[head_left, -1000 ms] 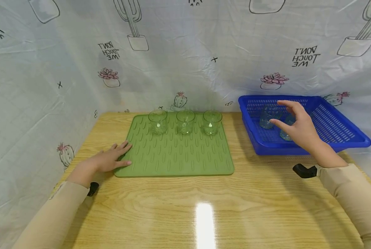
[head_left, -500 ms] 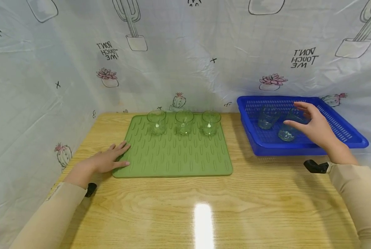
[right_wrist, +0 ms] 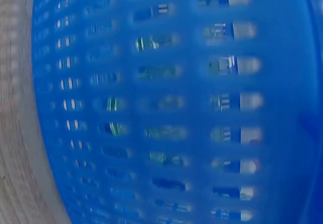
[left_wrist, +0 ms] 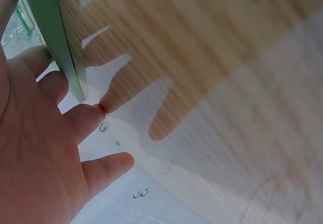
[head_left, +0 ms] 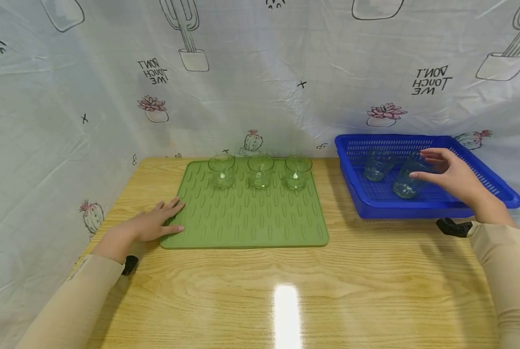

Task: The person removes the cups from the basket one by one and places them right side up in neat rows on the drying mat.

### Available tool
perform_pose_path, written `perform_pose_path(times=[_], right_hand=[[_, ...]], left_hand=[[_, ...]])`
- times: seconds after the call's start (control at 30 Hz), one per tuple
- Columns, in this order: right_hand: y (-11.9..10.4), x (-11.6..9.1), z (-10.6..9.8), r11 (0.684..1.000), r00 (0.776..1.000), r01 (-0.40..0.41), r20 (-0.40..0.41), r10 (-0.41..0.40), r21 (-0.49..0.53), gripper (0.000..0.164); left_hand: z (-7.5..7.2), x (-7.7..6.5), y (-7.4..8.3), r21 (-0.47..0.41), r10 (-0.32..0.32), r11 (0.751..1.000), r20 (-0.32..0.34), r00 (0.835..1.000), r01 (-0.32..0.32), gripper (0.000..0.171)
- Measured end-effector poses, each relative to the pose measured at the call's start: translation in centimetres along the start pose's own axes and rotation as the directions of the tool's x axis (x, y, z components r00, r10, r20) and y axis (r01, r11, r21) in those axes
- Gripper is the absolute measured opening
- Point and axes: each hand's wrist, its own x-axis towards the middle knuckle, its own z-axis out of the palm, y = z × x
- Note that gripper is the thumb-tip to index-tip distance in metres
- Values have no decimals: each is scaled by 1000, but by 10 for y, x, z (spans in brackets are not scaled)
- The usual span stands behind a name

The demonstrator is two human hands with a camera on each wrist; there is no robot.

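Note:
My left hand (head_left: 152, 225) lies flat with spread fingers over the left edge of a green mat (head_left: 246, 218). Its palm and fingers also show in the left wrist view beside the mat's edge. Three clear glasses (head_left: 260, 171) stand in a row along the back of that mat. On the right, my right hand (head_left: 453, 177) reaches into a blue basket (head_left: 399, 212), thumb and fingers spread in a wide curve about the upper part of a tilted glass (head_left: 404, 186). Another glass (head_left: 375, 167) leans to its left. The basket wall hides the hand in the right wrist view.
Mat and basket rest on a light wooden table (head_left: 225, 295). A white printed curtain (head_left: 260, 87) hangs close behind the table and along its left side. The basket's raised rim surrounds the glasses inside.
My right hand has moved right and slightly down inside the basket, from between the two glasses to the right-hand one. The left hand and the glasses on the mat stay put.

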Motion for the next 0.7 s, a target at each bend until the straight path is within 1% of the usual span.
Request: perform_pose_path(times=[0.17,0.37,0.57,0.7], right_hand=[[7,-1,-7,998,998,-51,35,52,-32,93],[15,-2,-14,994,991,-96,85,99,-46,102],[24,-2,-18,990,985,-124,112,130,-63,99],[28,1,-20,984,979,-130,144,147,-123,96]], left_hand=[[0,1,-1,3,4,1000,3,1000,-4,91],[0,1,0,1,3,1000,7,1000,-3,90],[0,0,0,-2,10,1000,3,1000,-10,90],[1,0,0,0,5,1000,2,1000,-5,89]])
